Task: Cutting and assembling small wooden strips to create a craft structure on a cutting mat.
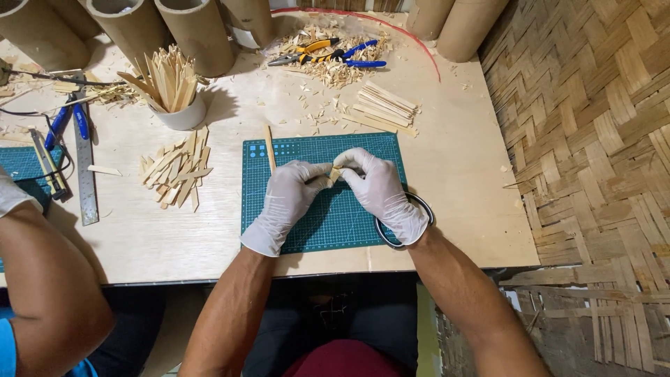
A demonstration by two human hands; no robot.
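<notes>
Both my hands wear white gloves and meet over a green cutting mat (307, 230). My left hand (286, 199) and my right hand (380, 188) pinch a small piece of bamboo (334, 174) between their fingertips. A single long bamboo strip (269, 148) lies on the mat's upper left edge, just left of my left hand. A dark ring-shaped tool (412, 202) sits under my right wrist, mostly hidden.
A white cup of bamboo sticks (171, 91) and a loose pile of cut sticks (176, 169) lie left of the mat. Stacked strips (384, 108), pliers on shavings (328, 54), cardboard tubes (199, 31), a steel ruler (85, 174). Another person's arm (42, 279) at left. Woven bamboo panel (593, 139) right.
</notes>
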